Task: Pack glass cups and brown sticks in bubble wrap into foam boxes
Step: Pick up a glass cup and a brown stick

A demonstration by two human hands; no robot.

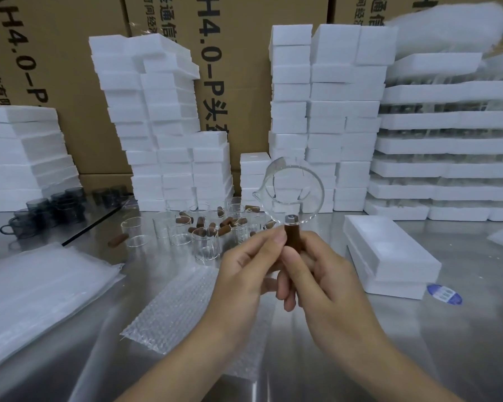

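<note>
Left hand [244, 265] and right hand [325, 274] pinch brown stick [291, 236] at glass cup's [296, 190] 6 o'clock; loose joint could drop cup onto tabletop [418, 329].

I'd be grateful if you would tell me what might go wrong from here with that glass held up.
1. The clear spouted glass cup is in the air, carried only by the short brown stick that the left hand and right hand grip; a slip could drop it on the shiny metal table, possibly missing the bubble wrap sheet.
2. Loose clear glass cups stand just beyond it; a forward swing might strike them.
</note>
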